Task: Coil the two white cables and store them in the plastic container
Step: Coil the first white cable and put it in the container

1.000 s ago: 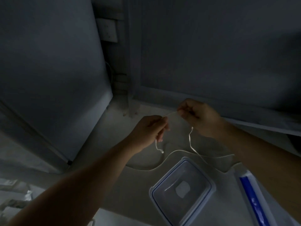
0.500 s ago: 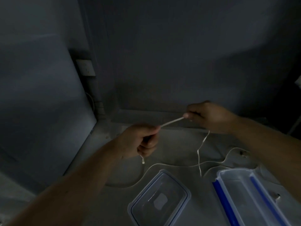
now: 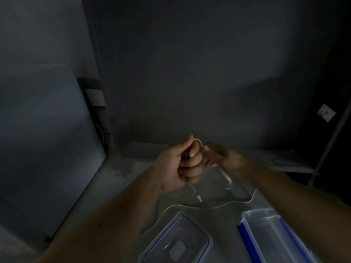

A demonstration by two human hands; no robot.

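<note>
Item: left hand (image 3: 182, 164) — it is making a fist around a white cable (image 3: 197, 141), thumb up, with a short arch of cable rising out of the top of the fist and bending over toward the other hand. The plug end (image 3: 198, 197) is dangling just below the fist, clear of the surface.

Item: right hand (image 3: 221, 157) — it is sitting right against the fist, blurred; it appears to be pinching the far side of that arch, though the fingertips are too smeared to tell for certain.

Item: slack — the rest of the cable is dropping below the right hand, then trailing in a long curve across the table (image 3: 133, 179) toward the person, well under the grip. Whether this curve is one cable or two is not clear in the dim light.

Item: plastic container (image 3: 273, 238) (blue-edged, open) is lying below and to the right of the grip; its clear lid (image 3: 178, 242) is resting below the fist.

Risks, as judged:
- The arch is small and springy — if the pinch is loosening as the next loop is being laid, the turn is likely popping out of the fist.
- The trailing slack is running close to the lid and the container rim; drawn in quickly, it could be snagging there or dragging the lid.
- The dangling plug could be swinging into the forming loops and tangling them.
</note>
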